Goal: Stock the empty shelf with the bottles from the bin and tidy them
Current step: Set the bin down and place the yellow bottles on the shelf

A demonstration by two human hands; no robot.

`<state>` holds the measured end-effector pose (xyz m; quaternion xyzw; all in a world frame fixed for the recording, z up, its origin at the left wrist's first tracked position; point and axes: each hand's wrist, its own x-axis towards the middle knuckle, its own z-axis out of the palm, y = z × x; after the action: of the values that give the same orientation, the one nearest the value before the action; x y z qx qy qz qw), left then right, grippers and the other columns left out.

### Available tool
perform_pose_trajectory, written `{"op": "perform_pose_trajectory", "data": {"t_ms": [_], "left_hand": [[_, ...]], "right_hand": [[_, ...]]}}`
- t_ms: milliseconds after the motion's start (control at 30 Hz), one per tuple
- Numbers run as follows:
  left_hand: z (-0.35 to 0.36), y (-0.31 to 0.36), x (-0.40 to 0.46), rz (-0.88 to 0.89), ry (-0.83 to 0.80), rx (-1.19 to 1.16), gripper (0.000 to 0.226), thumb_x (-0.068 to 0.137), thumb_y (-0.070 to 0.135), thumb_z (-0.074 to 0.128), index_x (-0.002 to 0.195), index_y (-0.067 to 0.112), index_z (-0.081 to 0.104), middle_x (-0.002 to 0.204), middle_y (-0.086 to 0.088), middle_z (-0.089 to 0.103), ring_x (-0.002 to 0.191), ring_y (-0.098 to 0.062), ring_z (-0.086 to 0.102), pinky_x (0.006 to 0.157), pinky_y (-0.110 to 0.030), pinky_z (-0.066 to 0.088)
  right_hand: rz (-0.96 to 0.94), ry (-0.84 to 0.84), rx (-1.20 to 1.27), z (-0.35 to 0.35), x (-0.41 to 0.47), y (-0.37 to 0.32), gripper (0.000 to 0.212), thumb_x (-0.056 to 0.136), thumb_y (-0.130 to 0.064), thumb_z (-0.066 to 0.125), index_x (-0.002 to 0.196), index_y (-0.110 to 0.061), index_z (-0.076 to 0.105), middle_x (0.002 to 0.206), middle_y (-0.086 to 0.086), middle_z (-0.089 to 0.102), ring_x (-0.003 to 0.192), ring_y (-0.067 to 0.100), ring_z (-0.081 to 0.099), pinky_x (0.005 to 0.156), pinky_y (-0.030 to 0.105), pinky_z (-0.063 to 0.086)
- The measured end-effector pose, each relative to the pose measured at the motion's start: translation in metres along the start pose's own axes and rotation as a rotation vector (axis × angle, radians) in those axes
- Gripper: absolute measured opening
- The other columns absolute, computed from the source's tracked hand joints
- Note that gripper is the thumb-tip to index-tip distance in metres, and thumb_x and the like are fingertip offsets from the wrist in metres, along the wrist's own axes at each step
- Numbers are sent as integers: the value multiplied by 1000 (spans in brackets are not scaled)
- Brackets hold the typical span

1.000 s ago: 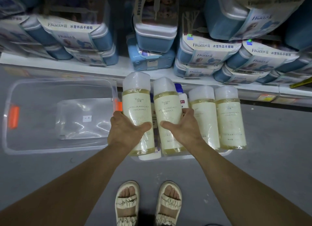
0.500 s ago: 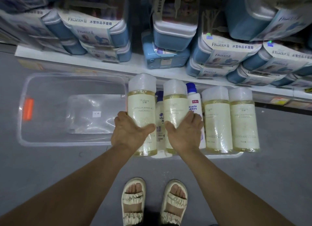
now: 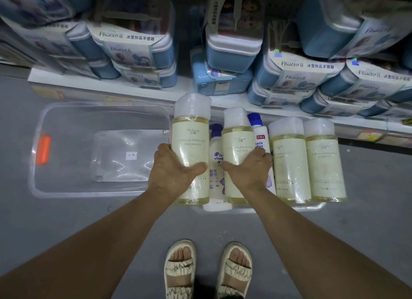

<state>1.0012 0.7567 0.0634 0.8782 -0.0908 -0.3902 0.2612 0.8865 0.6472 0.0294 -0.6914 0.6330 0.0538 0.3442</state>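
Note:
My left hand [image 3: 171,172] grips a tall cream-labelled bottle [image 3: 190,133] with a frosted cap. My right hand [image 3: 249,171] grips a second bottle of the same kind [image 3: 237,138]. Both bottles are held above a clear bin [image 3: 312,206] on the floor. In that bin lie two more cream bottles [image 3: 289,162] [image 3: 324,160] side by side and two white shampoo bottles with blue caps [image 3: 216,160] [image 3: 259,138], partly hidden behind the held ones.
An empty clear bin with an orange latch [image 3: 43,147] sits on the grey floor to the left. A white shelf [image 3: 93,80] above carries stacked blue Frozen II boxes [image 3: 296,75]. My sandalled feet [image 3: 208,269] stand just below the bins.
Both hands have lifted their bottles a little higher, and the two bottles have drawn apart. This uncovers the two white shampoo bottles between and behind them. The view has shifted left.

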Motion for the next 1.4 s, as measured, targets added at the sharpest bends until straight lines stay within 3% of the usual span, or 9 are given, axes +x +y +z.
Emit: {"op": "perform_pose_trajectory", "data": {"t_ms": [167, 300, 567, 733, 1000, 1167, 1400], "left_hand": [[-22, 15, -18, 37, -7, -18, 93, 39, 58, 75, 114, 17, 39, 110, -2, 57, 93, -21, 62, 78, -45, 57], [-48, 36, -43, 92, 15, -85, 77, 60, 33, 87, 116, 12, 38, 112, -4, 57, 94, -19, 61, 74, -34, 53], [-119, 97, -116, 189, 45, -260, 67, 63, 19, 87, 106, 19, 35, 101, 2, 56, 90, -15, 58, 70, -28, 47], [-176, 136, -167, 236, 80, -334, 67, 65, 15, 85, 109, 19, 35, 104, 2, 55, 95, -17, 57, 70, -28, 45], [-266, 202, -249, 387, 146, -381, 66, 68, 16, 84, 113, 17, 35, 108, 1, 55, 96, -18, 58, 79, -34, 50], [-319, 246, -294, 496, 168, -396, 66, 68, 15, 83, 112, 16, 33, 106, 1, 52, 94, -18, 55, 81, -34, 50], [-383, 298, -338, 631, 177, -432, 75, 68, 15, 83, 124, 15, 33, 114, -1, 54, 103, -21, 57, 90, -40, 50]], "right_hand": [[-74, 21, 142, -27, -19, -5, 89, 62, -34, 86, 126, 0, 35, 129, 15, 38, 123, 28, 34, 102, 36, 34], [-165, 64, 183, -67, -42, -23, 86, 58, -29, 88, 122, -3, 38, 121, 12, 41, 117, 25, 36, 90, 33, 36], [-268, 125, 215, -166, -105, -81, 79, 57, -27, 88, 113, -13, 35, 117, 4, 36, 118, 22, 35, 89, 33, 38], [-313, 190, 231, -238, -153, -121, 81, 59, -25, 87, 119, -10, 36, 111, -1, 31, 117, 20, 36, 92, 37, 41], [-426, 331, 254, -336, -231, -183, 82, 57, -27, 88, 118, -11, 36, 107, -3, 30, 112, 19, 40, 83, 29, 39], [-489, 419, 261, -386, -274, -223, 80, 55, -32, 87, 114, -15, 35, 107, -3, 32, 110, 18, 40, 89, 35, 43], [-579, 543, 269, -447, -319, -275, 78, 54, -36, 86, 108, -20, 32, 105, -4, 32, 103, 12, 35, 81, 27, 37]]}}
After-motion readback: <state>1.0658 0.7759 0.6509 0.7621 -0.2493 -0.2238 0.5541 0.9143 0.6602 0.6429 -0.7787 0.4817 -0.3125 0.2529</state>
